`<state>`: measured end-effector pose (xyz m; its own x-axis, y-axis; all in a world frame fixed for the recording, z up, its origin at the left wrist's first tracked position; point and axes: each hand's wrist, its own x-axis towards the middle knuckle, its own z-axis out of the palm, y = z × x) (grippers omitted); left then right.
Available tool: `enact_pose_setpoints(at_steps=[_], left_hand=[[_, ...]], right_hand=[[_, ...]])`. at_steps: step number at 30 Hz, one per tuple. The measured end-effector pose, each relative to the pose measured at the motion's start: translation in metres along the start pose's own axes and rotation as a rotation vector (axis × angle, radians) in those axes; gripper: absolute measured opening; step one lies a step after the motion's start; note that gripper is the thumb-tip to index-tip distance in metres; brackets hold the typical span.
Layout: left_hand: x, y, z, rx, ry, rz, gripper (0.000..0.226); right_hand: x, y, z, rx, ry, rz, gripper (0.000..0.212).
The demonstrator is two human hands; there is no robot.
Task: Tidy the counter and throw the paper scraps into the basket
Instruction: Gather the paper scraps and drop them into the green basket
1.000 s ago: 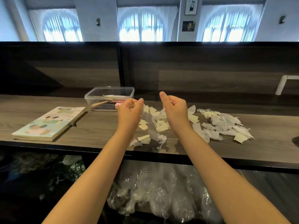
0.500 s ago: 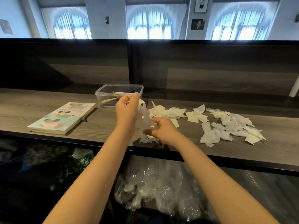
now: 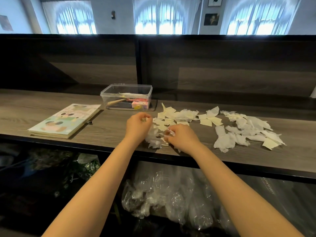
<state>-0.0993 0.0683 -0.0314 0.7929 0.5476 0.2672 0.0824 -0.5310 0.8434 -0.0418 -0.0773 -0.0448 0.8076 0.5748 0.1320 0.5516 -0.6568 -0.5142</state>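
Your left hand pinches a small scrap just in front of the clear box. Your right hand pinches another of the paper scraps strewn over the counter right of that box. Booklet lies left of it, cover lettering unreadable.

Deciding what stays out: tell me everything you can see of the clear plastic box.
The clear plastic box is rectangular with rounded corners, lidless, upright, at the back of the counter, close by the picture book's corner and left of the paper scraps. Through its walls show a wooden stick, a pink item and a white piece.
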Motion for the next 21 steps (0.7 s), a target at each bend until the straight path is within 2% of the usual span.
enact_pose_setpoints(at_steps=[6,10,14,21], left_hand=[[-0.015,-0.008,0.006,0.346,-0.257,0.104,0.038],[-0.021,-0.01,0.006,0.657,-0.302,0.234,0.059],[-0.02,-0.015,0.004,0.68,-0.309,0.252,0.041],[-0.02,-0.021,0.002,0.506,-0.154,0.234,0.022]], right_hand=[[-0.004,0.01,-0.004,-0.12,0.08,0.006,0.018],[-0.006,0.011,-0.002,-0.137,0.099,-0.002,0.019],[-0.006,0.014,-0.002,-0.116,0.112,0.001,0.018],[-0.004,0.016,-0.001,0.024,0.157,0.06,0.018]])
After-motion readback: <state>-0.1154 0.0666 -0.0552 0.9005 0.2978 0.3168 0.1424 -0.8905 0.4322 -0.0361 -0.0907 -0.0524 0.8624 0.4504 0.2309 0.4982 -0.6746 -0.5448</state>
